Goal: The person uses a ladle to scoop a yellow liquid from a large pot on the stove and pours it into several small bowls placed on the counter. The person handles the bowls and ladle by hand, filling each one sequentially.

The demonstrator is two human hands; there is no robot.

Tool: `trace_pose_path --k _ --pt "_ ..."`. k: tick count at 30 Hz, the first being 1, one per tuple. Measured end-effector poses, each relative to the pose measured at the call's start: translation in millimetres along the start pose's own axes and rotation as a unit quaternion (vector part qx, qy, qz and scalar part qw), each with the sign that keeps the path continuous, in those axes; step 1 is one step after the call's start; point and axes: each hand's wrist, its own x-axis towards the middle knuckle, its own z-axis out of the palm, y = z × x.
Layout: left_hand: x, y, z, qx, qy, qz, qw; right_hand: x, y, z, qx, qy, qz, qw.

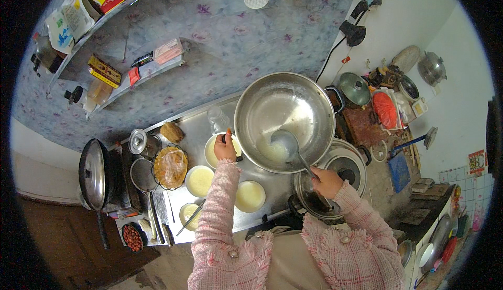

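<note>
My left hand (225, 147) grips the dark side handle of a large stainless-steel wok (271, 97), which is tilted towards me. In my right hand (328, 182) is the handle of a metal ladle (286, 145). The ladle's bowl rests low inside the wok, at a small pool of pale yellowish liquid (271, 151). Partly behind my left hand stands a white bowl (210, 153) of pale food. Two more filled bowls, a left one (199, 181) and a right one (250, 196), are nearby. Chopsticks (191, 217) lie across another filled bowl (187, 213).
A lidded pot (351, 164) sits below the wok's right side. Left on the steel counter (220, 221) are a basket of flatbread-like food (171, 167), a strainer (142, 174), a knife (167, 235) and a dish of red pieces (133, 238). A glass mug (218, 119) stands behind the bowls.
</note>
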Motion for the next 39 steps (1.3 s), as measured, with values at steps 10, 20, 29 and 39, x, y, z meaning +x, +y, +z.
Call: trace_pose_path --k 10,20,29,39 --pt "7 -13 0 -0.006 0.001 0.029 1.000 42 -2 32 0.469 -0.089 0.088 0.874" --pt "8 -7 0 0.010 -0.009 -0.010 1.000 50 2 25 0.577 -0.128 0.049 0.805" --pt "10 -5 2 0.033 -0.011 0.002 0.999 5 -27 -35 0.528 -0.128 0.037 0.839" --pt "21 -21 8 0.048 -0.020 -0.004 0.999 -45 -27 -57 0.502 -0.221 0.069 0.833"
